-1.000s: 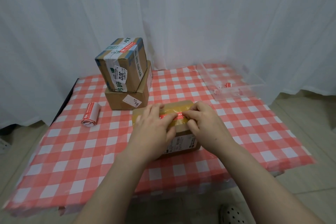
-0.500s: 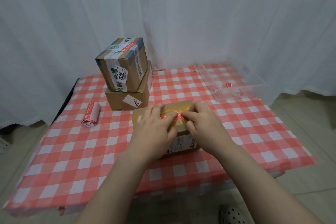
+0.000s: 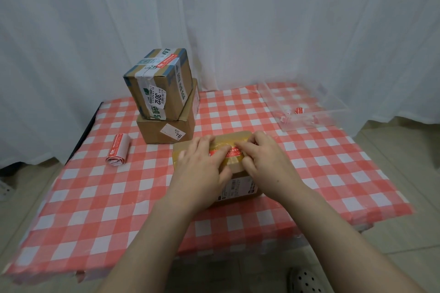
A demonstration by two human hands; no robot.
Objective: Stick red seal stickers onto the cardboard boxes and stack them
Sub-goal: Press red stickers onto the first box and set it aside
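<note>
checked cloth [image 3: 100, 202]; hands flatten glossy sticker [image 3: 232, 151].

Light was soft, even and diffuse, coming through the white curtain [image 3: 238, 19] behind the table. Shadows were faint; a weak one lay under the hands on the checked tablecloth [image 3: 95, 209]. No hard glare. The clear tray [image 3: 333, 112] at the far right corner looked smeared. Wide-angle bending showed toward the frame edges. Overall slightly soft, print barely legible.
</note>
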